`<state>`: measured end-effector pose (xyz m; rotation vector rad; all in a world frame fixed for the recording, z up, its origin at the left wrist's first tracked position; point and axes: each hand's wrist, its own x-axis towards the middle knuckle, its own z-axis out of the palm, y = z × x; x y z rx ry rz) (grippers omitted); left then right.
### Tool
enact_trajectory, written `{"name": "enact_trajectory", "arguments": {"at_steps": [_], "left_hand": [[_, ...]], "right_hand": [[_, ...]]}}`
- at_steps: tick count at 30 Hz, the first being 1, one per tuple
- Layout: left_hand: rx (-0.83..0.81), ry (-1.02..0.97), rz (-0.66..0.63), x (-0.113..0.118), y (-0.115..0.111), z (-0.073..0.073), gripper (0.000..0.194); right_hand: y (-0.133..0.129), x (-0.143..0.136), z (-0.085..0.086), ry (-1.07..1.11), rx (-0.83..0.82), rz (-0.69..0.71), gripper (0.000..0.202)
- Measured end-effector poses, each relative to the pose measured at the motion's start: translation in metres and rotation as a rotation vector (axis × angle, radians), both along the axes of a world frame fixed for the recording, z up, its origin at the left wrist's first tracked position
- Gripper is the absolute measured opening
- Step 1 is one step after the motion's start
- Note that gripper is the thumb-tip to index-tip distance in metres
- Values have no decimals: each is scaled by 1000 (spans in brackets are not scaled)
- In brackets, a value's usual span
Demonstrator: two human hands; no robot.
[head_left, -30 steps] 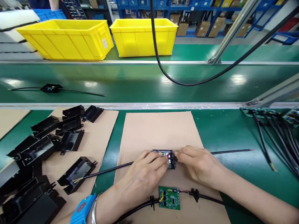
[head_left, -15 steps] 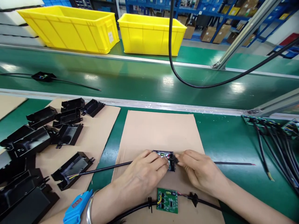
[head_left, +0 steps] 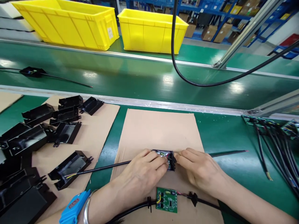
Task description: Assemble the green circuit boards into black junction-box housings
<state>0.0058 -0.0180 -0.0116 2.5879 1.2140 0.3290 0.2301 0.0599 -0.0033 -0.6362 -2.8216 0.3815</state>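
A small black plastic housing (head_left: 172,167) with a circuit board inside lies on a cardboard sheet (head_left: 161,129). My left hand (head_left: 147,166) is closed over its left part, fingertips on the board and the housing. At the right end, my right hand (head_left: 198,165) pinches the black cable (head_left: 227,153) where it enters the housing; the fingertips hide the exact grip. Another black cable (head_left: 102,168) runs out leftward from under my left hand, its bare coloured wires over an empty housing. Closer to me lies a green circuit board (head_left: 166,200) with a cable on each side.
Several empty black housings (head_left: 67,132) cover the cardboard on the left. Boards with cables (head_left: 277,137) are heaped at the right. Behind a metal rail, a wired housing (head_left: 32,72) rests on the green belt. Yellow bins (head_left: 151,32) stand beyond, and a thick cable (head_left: 203,84) hangs in front.
The cable's free end on the right has swung upward and left. My right hand has shifted slightly left against the housing. On the belt, the wired housing appears farther left.
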Motion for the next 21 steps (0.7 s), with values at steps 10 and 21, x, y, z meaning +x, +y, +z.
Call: {"name": "enact_trajectory", "arguments": {"at_steps": [10, 21], "left_hand": [[17, 39, -34, -1, 2, 1, 25], [101, 135, -34, 4, -4, 5, 34]], "right_hand": [[-4, -7, 3, -228, 69, 43, 22], [-1, 6, -15, 88, 220, 43, 30]]}}
